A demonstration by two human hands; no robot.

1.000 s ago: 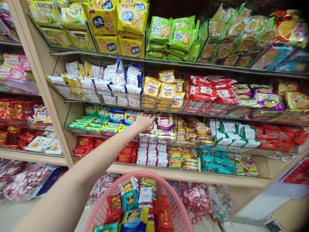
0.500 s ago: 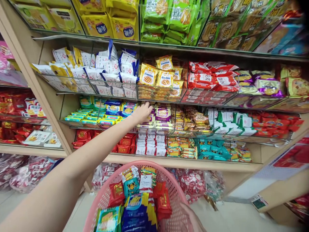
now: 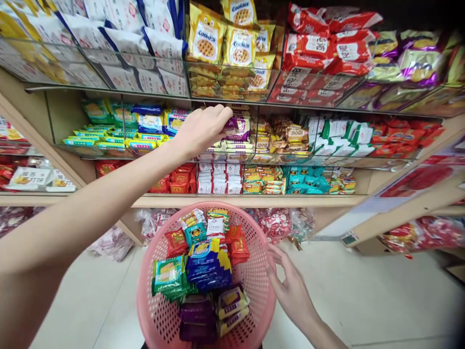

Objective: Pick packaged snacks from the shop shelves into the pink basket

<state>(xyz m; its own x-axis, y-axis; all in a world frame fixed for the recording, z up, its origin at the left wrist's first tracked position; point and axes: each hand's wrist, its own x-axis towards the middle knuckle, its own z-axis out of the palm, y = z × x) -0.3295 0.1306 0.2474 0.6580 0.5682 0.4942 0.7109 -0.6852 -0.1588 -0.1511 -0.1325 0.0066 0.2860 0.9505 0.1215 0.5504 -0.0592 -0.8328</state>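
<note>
My left hand (image 3: 205, 127) reaches into the middle shelf, fingers closed on a dark purple biscuit packet (image 3: 231, 125), which they partly hide. Beside it stand purple-and-cream biscuit packets (image 3: 241, 130). Below is a round pink basket (image 3: 144, 295) of perforated plastic. My right hand (image 3: 295, 291) is at its right rim, thumb and fingertips bent against the edge. Inside the basket lie blue-and-yellow packets (image 3: 208, 264), green packets (image 3: 170, 277), purple packets (image 3: 198, 317), cream-and-purple packets (image 3: 231, 303), red packets (image 3: 239, 248), a teal packet (image 3: 196, 234) and a white packet (image 3: 215, 227).
Glass-fronted shelves hold yellow cookie packets (image 3: 240, 46), red packets (image 3: 312, 46) and white-and-blue packets (image 3: 163, 46) above. White packets (image 3: 219, 178) and teal packets (image 3: 308, 180) fill the lowest row. Bagged goods (image 3: 274, 224) sit beneath the shelf on the tiled floor (image 3: 112, 295).
The view has tilted down and come nearer, so more of the basket shows. My left hand stays at the purple packets, now with one visible in its fingers. My right hand shows more fully.
</note>
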